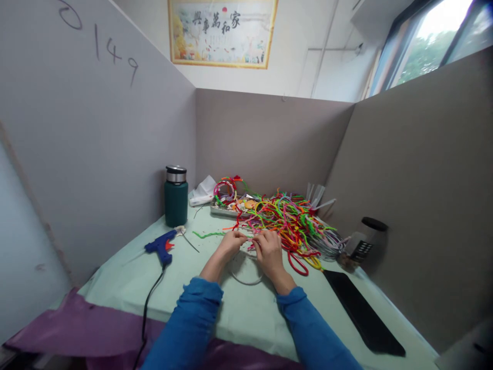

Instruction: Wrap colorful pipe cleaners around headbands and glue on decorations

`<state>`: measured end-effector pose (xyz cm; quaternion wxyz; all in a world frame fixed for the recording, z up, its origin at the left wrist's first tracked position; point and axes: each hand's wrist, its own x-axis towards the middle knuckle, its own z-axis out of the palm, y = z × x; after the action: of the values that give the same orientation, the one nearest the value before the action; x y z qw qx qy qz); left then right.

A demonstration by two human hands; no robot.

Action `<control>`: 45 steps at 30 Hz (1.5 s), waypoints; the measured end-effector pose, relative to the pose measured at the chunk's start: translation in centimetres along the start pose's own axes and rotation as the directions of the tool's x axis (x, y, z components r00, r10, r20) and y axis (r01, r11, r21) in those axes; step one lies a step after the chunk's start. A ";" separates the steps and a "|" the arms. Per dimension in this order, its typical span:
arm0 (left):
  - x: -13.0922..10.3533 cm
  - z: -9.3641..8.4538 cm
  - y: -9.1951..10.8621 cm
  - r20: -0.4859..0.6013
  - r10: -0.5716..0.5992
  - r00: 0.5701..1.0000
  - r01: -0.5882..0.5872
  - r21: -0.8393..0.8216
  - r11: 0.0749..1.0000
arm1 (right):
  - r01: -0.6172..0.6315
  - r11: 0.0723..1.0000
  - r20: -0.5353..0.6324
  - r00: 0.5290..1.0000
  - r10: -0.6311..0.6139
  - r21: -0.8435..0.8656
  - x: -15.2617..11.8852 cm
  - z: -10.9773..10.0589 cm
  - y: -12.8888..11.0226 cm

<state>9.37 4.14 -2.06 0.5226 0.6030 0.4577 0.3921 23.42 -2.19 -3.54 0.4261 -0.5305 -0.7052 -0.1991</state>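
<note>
My left hand [231,243] and my right hand [268,252] are close together over the middle of the table, fingers pinched at the top of a pale ring [246,283]. A green fuzzy stem [208,235] reaches out to the left of my left hand, and a bit of green shows between the two hands. Both hands' fingertips are closed around this spot; the small part there is mostly hidden. Just beyond my right hand lies a tangled heap of coloured fuzzy stems [292,216].
A blue glue gun [160,246] with a black cord lies left, near a green bottle [176,198]. A metal tray [223,211] stands at the back. On the right are a tipped jar [362,244] and a long black object [364,312]. Partitions enclose the table.
</note>
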 end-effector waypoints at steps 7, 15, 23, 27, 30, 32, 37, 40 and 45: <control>0.4 -0.1 -0.7 0.146 0.106 0.984 -0.138 0.229 0.964 | -0.214 0.856 0.160 0.975 0.156 0.470 0.2 0.6 2.3; -1.4 -0.3 1.2 0.388 0.147 0.910 -0.188 0.070 0.980 | -0.611 0.392 0.535 0.792 0.294 0.688 0.6 -0.1 3.2; -1.6 -0.3 1.7 0.328 0.191 0.925 -0.161 -0.117 0.980 | -0.747 0.079 0.702 0.651 0.289 0.660 0.5 -0.7 2.8; -1.8 -0.3 1.9 0.305 0.191 0.933 -0.167 -0.104 0.980 | -0.760 -0.065 0.752 0.621 0.220 0.647 0.5 -0.6 2.2; -1.6 -0.1 1.7 0.274 0.168 0.947 -0.153 -0.075 0.985 | -0.747 -0.138 0.756 0.617 0.219 0.650 0.4 -0.3 1.8; -1.4 0.0 1.5 0.239 0.145 0.960 -0.132 -0.070 0.989 | -0.744 -0.156 0.757 0.615 0.223 0.650 0.2 0.0 1.7; -0.9 -0.1 1.0 0.138 0.035 0.990 -0.024 -0.085 0.996 | -0.765 -0.084 0.739 0.579 0.345 0.639 0.0 1.2 2.8; -0.6 -0.3 0.7 0.035 -0.043 0.998 0.046 -0.068 0.997 | -0.660 0.109 0.467 0.628 0.622 0.743 0.2 1.3 4.0; -0.3 -0.4 0.3 0.015 -0.087 0.996 0.087 0.007 0.996 | -0.294 0.756 -0.042 0.920 0.391 0.585 0.5 0.3 3.8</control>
<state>8.97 3.92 -1.72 0.5408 0.5870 0.4807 0.3630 26.76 -0.32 -3.90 0.6493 -0.4815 -0.5856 0.0591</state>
